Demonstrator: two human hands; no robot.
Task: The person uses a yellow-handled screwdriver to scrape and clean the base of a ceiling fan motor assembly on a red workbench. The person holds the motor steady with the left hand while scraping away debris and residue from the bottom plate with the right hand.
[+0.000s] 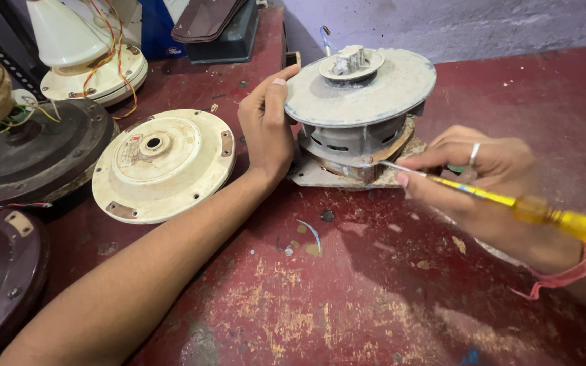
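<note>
A grey motor (pixel 357 115) sits near the worktop's (pixel 347 291) far edge. The left hand (pixel 266 125) grips its rim, fingers pressed against it; the right hand (pixel 483 186) pinches a yellow screwdriver (pixel 510 201), tip at the motor's base. To the left lie a cream cover (pixel 164 166), a dark cover (pixel 35 152) and a wired white housing (pixel 89 57) — none in the way. The worktop is chipped red paint — a purple wall (pixel 456 24) behind.

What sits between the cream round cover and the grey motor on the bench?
In the head view, the left hand lies between the cream cover and the grey motor, gripping the motor's rim.
</note>
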